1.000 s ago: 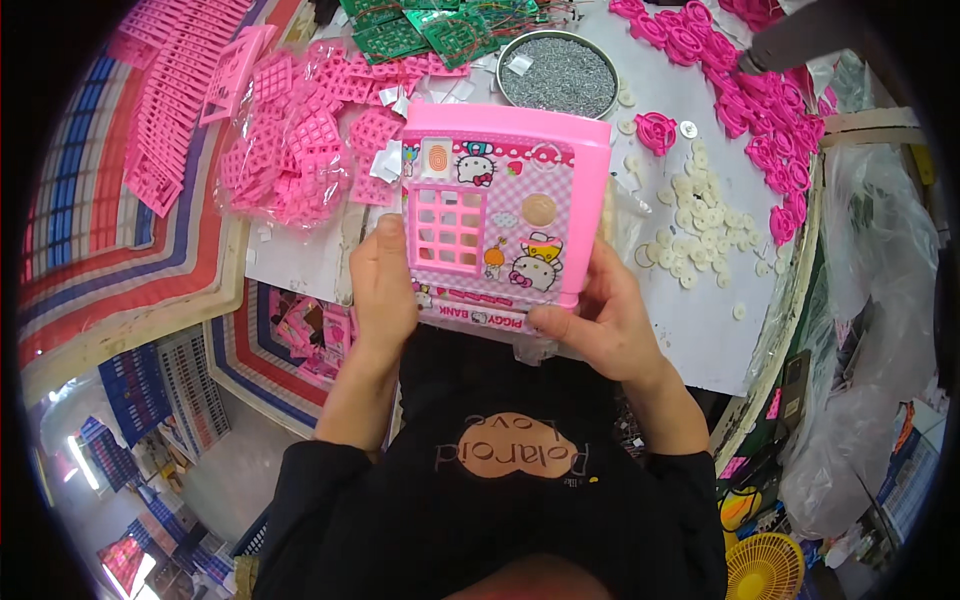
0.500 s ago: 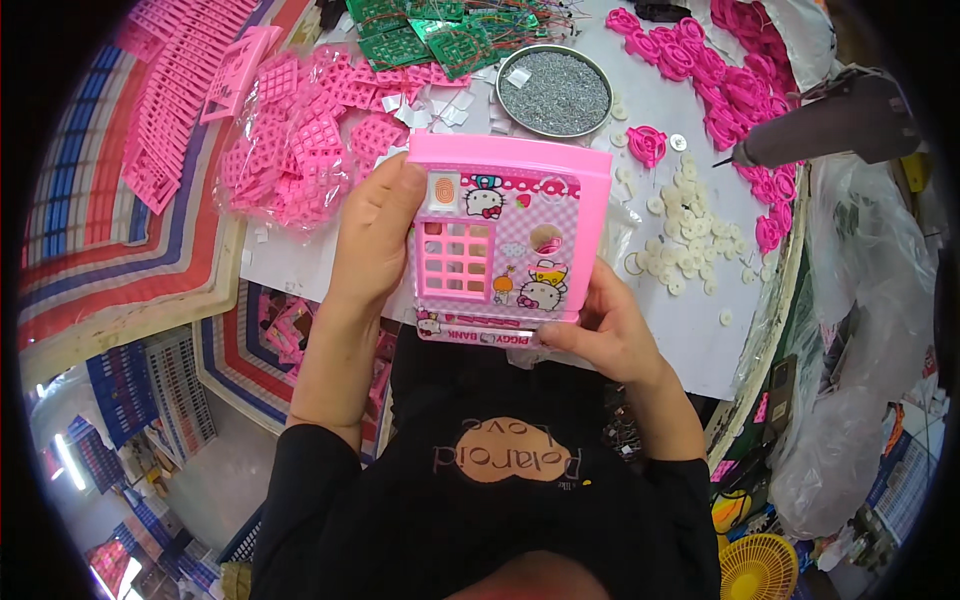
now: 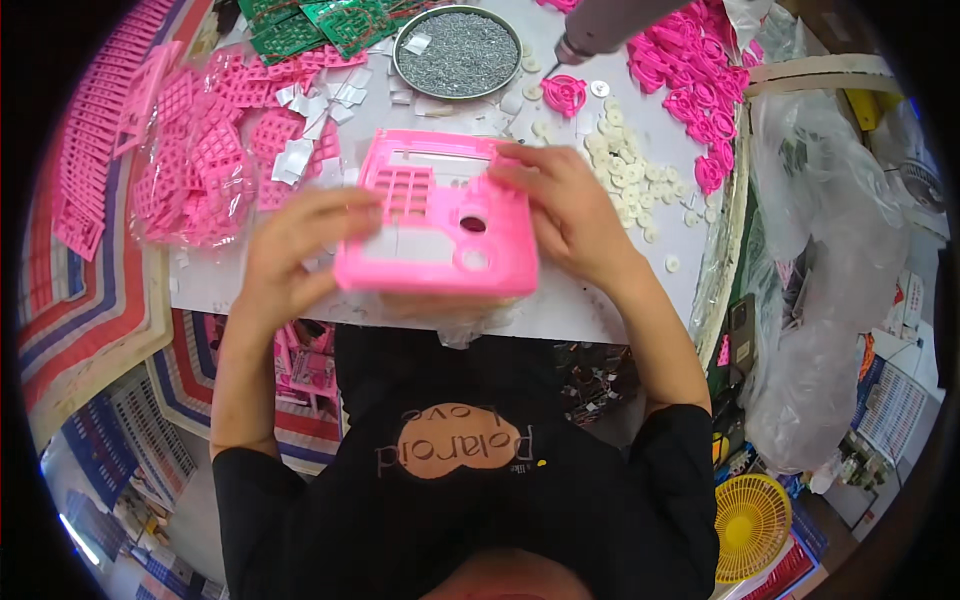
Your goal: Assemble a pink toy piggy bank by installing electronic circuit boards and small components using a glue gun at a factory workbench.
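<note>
While you have the pink casing (image 3: pixel 440 274) over the bench's (image 3: pixel 600 312) near edge, plain side facing up, let your right hand (image 3: pixel 570 205) do the steadying: its fingers clasp the far right corner, which looks a sound hold. Your left hand (image 3: pixel 285 250) is at the left side, but blur hides whether it grips or merely touches. Bear on the solid outer rim with both hands, since the grid (image 3: pixel 433 195) and thin bars around the cutouts look likelier to flex. Whether the casing touches the pale object (image 3: pixel 450 306) beneath is hidden, so keep it level.

Toward the bench's far edge, a round tin (image 3: pixel 460 97) of small metal pieces could spill if knocked. Right of it hangs a grey power driver (image 3: pixel 610 28), its bit near a lone pink ring (image 3: pixel 565 96); raising your right hand that way risks a bump. White discs (image 3: pixel 625 165) spread toward the bench's right edge. Beyond your left hand, white paper squares (image 3: pixel 293 160) and bagged pink keypads (image 3: pixel 205 170) crowd the space, with green circuit boards (image 3: pixel 345 25) by the far edge.
</note>
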A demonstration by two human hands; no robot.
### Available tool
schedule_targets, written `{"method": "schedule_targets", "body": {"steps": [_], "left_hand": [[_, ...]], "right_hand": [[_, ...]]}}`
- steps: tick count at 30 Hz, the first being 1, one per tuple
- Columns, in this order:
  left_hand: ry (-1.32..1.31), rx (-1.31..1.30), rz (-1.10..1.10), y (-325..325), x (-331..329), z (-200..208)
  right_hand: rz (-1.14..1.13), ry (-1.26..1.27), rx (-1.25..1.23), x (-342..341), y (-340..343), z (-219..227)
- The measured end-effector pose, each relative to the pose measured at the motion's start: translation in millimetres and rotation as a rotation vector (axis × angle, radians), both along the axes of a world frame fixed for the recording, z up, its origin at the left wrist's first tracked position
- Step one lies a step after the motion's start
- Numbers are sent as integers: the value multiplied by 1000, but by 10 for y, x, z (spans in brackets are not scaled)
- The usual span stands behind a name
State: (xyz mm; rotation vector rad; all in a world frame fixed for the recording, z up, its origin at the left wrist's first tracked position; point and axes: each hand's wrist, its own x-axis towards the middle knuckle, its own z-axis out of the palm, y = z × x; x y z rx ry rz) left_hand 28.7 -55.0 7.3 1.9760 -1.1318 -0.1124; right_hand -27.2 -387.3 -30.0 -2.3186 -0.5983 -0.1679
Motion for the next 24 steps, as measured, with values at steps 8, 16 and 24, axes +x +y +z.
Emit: {"method": "schedule_targets", "body": {"steps": [8,16,24], "left_hand": [[0,186,1,-38,-481,-341],[-92,255,-18,-372,-412,-193],[-149,371,-40,-523,-489,-293]], "right_hand": [[-9,-8,-163,-162,87,-2],[-63,-19,-296,-286,264,-83],[-445,230,210,126,-127,55]]}}
